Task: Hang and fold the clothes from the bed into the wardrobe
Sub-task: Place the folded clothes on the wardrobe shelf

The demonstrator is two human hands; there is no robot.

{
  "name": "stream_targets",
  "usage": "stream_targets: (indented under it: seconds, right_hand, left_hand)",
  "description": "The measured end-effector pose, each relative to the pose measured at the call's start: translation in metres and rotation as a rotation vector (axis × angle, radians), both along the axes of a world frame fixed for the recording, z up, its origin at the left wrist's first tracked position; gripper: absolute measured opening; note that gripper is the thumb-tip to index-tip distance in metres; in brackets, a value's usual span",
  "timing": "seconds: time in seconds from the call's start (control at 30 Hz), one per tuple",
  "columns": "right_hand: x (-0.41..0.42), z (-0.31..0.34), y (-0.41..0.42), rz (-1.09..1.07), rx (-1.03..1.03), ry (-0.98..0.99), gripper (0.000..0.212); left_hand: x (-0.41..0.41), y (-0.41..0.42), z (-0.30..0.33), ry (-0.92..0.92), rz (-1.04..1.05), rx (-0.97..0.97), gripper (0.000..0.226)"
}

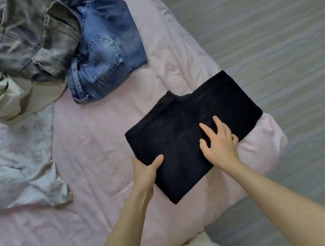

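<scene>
Beyond the left hand [146,173] and to its left, bare pink sheet [101,145] lies open up to the blue jeans [103,53] and the grey jeans [24,38], piled with a cream garment [15,97] well ahead. The crumpled floral duvet [7,156] blocks the far left. To the right of the right hand [219,145], the folded black garment [180,132] reaches the bed corner, with open floor [282,40] past it.

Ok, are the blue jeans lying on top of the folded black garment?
No, the blue jeans lie apart from the folded black garment, farther up the pink bedsheet beside the grey jeans.
</scene>
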State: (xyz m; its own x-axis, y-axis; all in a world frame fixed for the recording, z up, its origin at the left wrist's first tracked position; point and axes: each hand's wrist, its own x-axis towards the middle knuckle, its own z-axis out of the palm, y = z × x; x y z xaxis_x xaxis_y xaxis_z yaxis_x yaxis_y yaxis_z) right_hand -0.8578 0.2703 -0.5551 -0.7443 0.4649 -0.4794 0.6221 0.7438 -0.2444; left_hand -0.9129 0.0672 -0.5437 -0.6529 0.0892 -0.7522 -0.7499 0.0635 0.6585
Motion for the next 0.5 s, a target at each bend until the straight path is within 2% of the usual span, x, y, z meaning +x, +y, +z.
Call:
stream_targets:
  seconds: [0.17, 0.3, 0.4, 0.5]
  right_hand:
    - [0.005, 0.032, -0.027, -0.017, 0.047, 0.149, 0.044]
    - [0.013, 0.058, -0.079, 0.065, -0.021, 0.266, 0.041]
    - [0.019, 0.067, -0.128, 0.103, -0.269, 0.254, 0.043]
    - [0.020, 0.070, -0.185, 0.057, -0.618, 0.109, 0.047]
  left_hand:
    - [0.003, -0.020, 0.032, 0.086, -0.037, -0.009, 0.054]
    - [0.000, -0.094, 0.048, 0.104, -0.041, -0.079, 0.056]
    - [0.002, -0.159, 0.054, 0.090, -0.007, -0.173, 0.052]
    - [0.007, -0.215, 0.060, 0.107, 0.016, -0.252, 0.046]
